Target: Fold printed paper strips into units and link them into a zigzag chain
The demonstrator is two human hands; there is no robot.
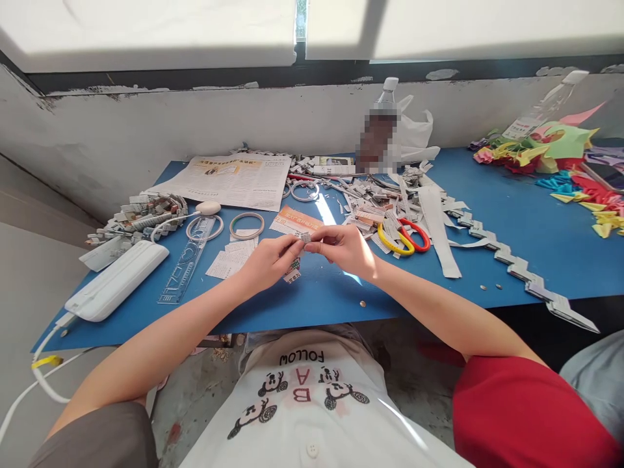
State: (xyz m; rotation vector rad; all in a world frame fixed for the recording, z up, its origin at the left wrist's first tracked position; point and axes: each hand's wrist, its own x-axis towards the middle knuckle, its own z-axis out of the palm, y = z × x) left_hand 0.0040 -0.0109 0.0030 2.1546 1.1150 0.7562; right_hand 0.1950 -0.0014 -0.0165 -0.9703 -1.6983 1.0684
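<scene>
Over the middle of the blue table, my left hand [271, 262] and my right hand [345, 249] meet, fingertips pinched on a small folded newspaper piece [305, 238]. A printed scrap [292, 275] shows just under my left fingers; I cannot tell whether it is joined to the held piece. Beyond my hands lies an orange-and-white newspaper strip [294, 221]. Left of them are cut paper pieces [227, 261] and a roll of tape [246, 225]. Scissors with yellow and red handles [414, 236] rest to the right of my right hand.
A clear ruler [188, 263] and white power strip [117, 281] lie left. Folded paper pieces [365, 198] heap behind, near a bottle [383, 130]. A zigzag paper chain [521, 266] runs off the table's right front edge. Colourful paper folds [541, 149] fill the far right.
</scene>
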